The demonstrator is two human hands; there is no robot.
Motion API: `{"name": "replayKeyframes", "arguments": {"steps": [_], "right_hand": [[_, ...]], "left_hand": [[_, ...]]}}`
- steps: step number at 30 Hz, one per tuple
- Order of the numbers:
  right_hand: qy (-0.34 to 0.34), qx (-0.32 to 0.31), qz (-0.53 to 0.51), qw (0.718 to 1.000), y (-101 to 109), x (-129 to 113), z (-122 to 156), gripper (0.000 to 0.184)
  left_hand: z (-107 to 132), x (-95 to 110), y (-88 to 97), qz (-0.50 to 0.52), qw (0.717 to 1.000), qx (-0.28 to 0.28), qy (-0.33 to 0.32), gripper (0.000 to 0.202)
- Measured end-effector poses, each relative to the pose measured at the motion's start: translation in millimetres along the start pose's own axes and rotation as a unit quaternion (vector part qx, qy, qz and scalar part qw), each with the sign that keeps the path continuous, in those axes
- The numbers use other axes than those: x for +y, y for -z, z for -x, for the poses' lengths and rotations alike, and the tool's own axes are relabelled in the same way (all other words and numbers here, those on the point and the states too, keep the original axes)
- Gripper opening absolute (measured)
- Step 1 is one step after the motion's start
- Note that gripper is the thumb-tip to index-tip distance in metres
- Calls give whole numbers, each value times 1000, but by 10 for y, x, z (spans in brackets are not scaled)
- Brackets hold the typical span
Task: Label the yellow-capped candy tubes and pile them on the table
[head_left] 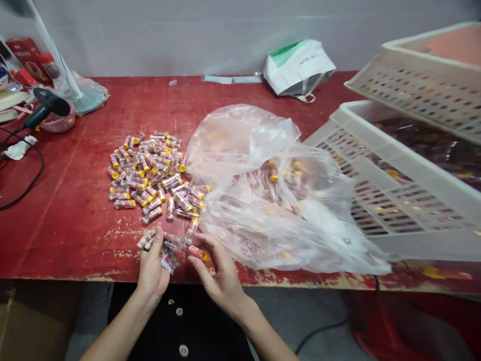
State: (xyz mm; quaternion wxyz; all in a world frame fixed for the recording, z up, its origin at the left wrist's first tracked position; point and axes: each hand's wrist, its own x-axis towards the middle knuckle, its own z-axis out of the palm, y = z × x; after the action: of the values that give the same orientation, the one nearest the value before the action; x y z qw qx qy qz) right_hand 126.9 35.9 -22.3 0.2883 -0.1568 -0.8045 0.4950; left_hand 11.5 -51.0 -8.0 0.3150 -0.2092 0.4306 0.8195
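The left hand [153,271] is clamping a bunch of printed sleeves [170,261] between thumb and fingers, while the right hand [223,276] is pinching a clear tube [196,251] with a yellow cap and reddish contents; the tube is lying between the hands, above the near edge of the red table [82,200]. The sleeves are showing purple and white print, its wording too small to read. Beyond the hands, a heap of labelled tubes [137,185] is spreading, their lettering likewise illegible. The white-and-green bag [300,67] is bearing a short dark line of unreadable text, and the red box [27,52] is displaying blurred pale print. Among the containers, a translucent plastic bag [259,245] is holding yellow-capped pieces, visible through its film; the lower crate [363,118] is containing dark, clear-looking pieces with yellow parts; the upper crate [417,93] is resting above it, showing an orange tint inside.
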Motion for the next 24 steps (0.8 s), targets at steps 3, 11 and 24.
{"name": "replayKeyframes", "arguments": {"steps": [3,11,24], "right_hand": [[58,29,48,997,32,14,13,35],[138,43,103,984,182,15,2,50],[-67,120,-85,987,-103,-149,142,34]], "left_hand": [[5,-15,26,-19,999,-22,27,36],[104,-24,74,-99,993,-61,34,38],[114,-114,149,-95,991,-88,22,36]]}}
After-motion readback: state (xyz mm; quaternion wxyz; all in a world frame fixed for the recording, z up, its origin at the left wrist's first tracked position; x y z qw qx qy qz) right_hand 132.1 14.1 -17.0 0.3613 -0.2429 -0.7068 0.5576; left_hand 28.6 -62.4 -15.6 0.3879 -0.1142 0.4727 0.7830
